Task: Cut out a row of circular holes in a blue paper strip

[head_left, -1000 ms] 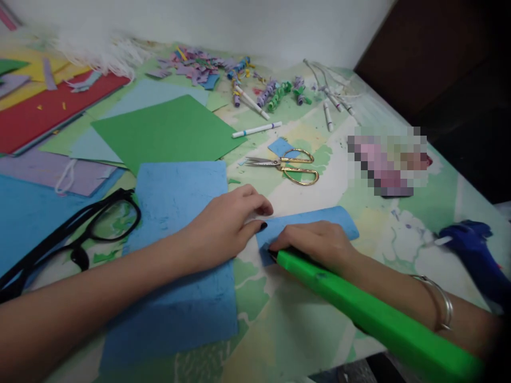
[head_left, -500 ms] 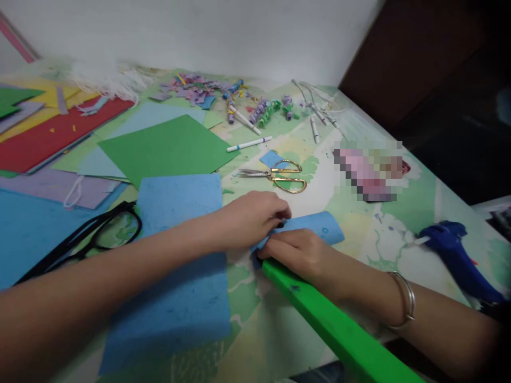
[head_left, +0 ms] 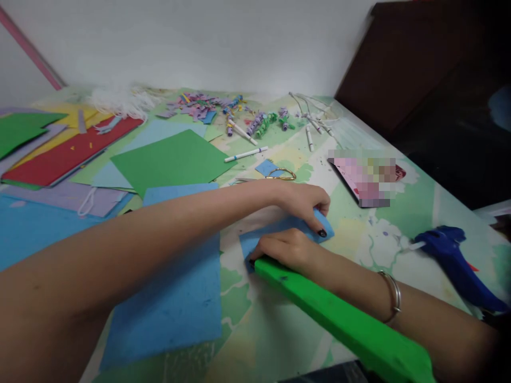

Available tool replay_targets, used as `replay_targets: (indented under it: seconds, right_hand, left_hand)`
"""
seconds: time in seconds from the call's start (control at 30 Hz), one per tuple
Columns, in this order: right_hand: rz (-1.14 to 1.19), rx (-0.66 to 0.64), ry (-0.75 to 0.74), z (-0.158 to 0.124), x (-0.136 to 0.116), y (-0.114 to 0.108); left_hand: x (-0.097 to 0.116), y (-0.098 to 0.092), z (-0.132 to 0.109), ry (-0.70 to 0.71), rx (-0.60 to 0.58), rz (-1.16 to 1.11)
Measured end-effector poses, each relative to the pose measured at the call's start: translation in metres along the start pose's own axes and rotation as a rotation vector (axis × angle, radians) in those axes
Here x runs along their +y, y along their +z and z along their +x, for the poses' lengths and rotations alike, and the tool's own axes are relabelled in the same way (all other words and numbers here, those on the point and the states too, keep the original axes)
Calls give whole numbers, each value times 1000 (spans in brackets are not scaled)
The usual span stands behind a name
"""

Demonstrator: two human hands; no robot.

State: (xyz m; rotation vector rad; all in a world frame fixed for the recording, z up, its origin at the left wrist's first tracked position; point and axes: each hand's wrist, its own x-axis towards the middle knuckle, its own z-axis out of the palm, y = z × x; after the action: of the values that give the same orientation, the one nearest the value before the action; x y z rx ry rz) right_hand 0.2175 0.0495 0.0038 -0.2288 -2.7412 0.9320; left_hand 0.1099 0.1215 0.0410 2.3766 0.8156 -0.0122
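Observation:
A small blue paper piece, partly rolled, lies on the patterned table. My left hand reaches across it and curls over its far right end, fingers closed on the paper. My right hand presses down on the near edge of the same piece, fingers folded, beside the tip of a long green bar that runs toward the lower right. A large blue sheet lies under my left forearm.
Gold-handled scissors lie just behind my left hand. A blue glue gun rests at the right. A phone, markers, paper curls, a green sheet and stacked coloured sheets cover the rest.
My left hand has slid right along the blue piece from its left end to its right end. The right hand stays pressed on it. The camera has tilted up; the glasses have left view.

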Motion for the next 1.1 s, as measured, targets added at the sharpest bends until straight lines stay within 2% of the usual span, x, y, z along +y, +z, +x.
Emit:
replay_targets:
  seconds: [0.13, 0.3, 0.4, 0.57, 0.63, 0.7, 0.8, 0.93, 1.1]
  right_hand:
    - [194, 134, -53, 3, 12, -2]
    - [295, 94, -17, 9, 14, -11]
    - [373, 48, 76, 14, 15, -17]
    - [485, -3, 206, 19, 22, -20]
    - [512, 0, 235, 20, 23, -20]
    - [550, -4, 259, 20, 22, -20]
    - [613, -14, 311, 20, 21, -20]
    - [655, -15, 371, 20, 18, -20]
    - [608, -8, 372, 20, 18, -20]
  left_hand:
    - [-10, -4, -18, -100, 135, 2]
    - [-28, -3, -39, -262, 338, -36]
    - [-32, 3, -49, -369, 452, -105]
    - [-24, 22, -86, -500, 501, -348]
    - [-18, 33, -107, -508, 506, -443]
    - [-11, 45, -126, -432, 543, -578]
    - [-5, 63, -142, -403, 588, -531]
    - [-3, 72, -144, -373, 645, -324]
    - [-6, 70, -141, -356, 625, -285]
